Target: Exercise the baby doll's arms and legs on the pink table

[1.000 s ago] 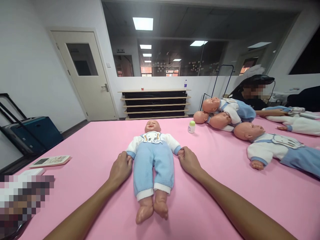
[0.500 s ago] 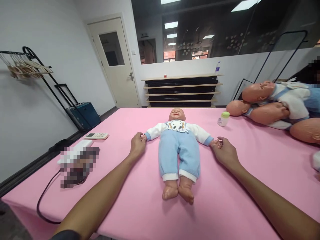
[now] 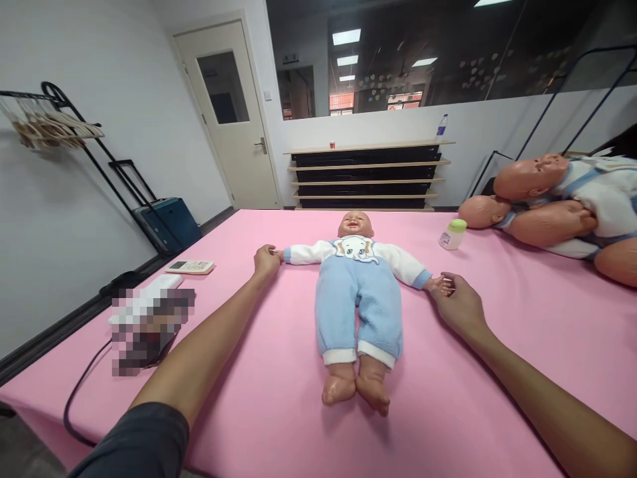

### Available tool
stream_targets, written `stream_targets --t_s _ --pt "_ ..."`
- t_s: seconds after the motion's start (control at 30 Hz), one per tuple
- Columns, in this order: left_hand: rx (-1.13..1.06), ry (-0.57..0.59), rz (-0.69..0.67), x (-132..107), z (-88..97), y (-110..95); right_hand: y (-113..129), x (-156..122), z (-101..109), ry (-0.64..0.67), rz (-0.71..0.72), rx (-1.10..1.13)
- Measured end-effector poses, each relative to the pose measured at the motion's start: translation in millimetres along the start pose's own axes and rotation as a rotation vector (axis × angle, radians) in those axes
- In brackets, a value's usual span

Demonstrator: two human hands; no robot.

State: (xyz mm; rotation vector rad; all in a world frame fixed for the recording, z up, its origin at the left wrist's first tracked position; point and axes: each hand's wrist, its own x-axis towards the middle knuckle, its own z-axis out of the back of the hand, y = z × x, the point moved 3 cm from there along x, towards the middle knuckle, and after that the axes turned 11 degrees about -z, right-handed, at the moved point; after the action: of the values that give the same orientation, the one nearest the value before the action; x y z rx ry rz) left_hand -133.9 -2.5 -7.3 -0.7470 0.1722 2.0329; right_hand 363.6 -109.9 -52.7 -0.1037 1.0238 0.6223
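A baby doll [image 3: 358, 292] in a white and blue elephant outfit lies on its back on the pink-covered table [image 3: 279, 398], feet toward me. Its arms are stretched out to both sides. My left hand [image 3: 267, 263] is closed on the doll's hand at the left, and that sleeve lies nearly level. On the other side, my right hand [image 3: 458, 304] grips the doll's other hand, its small fingers showing beside my thumb. That sleeve slopes down toward me.
Several more dolls [image 3: 532, 179] are piled at the right, near a green-capped bottle [image 3: 452, 235]. To the left lie a remote control [image 3: 190, 267], a white device [image 3: 166, 285] with a cable, and a blurred-out object. Shelves [image 3: 368, 166] stand behind the table.
My left hand has moved up and slightly left, raising the doll's arm on that side to about level. My right hand keeps its hold, shifted slightly right. The camera view has shifted a little.
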Motion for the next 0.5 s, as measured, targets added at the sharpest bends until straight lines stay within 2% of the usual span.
stream_targets --t_s 0.1,0.17,0.23,0.3,0.37,0.43,0.5 --pt "0.091 -0.039 -0.098 -15.8 -1.1 -27.8 1.7 -2.8 -0.1 0.013 -0.005 0.022" --pt "0.172 0.004 -0.308 -42.0 3.8 -61.6 2.6 -3.7 -0.2 0.022 -0.017 0.026" --pt "0.191 0.078 -0.545 -83.4 15.9 -99.6 3.1 -3.8 -0.1 0.026 -0.023 0.027" --pt "0.177 0.204 -0.731 -135.3 31.7 -131.8 3.1 -3.6 0.2 0.027 -0.023 0.024" --pt "0.178 0.346 -0.833 -189.0 45.2 -151.9 2.9 -3.4 0.4 0.032 -0.026 0.025" --pt "0.279 0.549 -0.878 -236.5 49.3 -158.6 2.9 -3.6 0.3 0.045 -0.025 0.034" --pt "0.369 0.766 -0.840 -270.9 45.3 -155.7 3.2 -4.1 0.2 0.057 -0.019 0.049"
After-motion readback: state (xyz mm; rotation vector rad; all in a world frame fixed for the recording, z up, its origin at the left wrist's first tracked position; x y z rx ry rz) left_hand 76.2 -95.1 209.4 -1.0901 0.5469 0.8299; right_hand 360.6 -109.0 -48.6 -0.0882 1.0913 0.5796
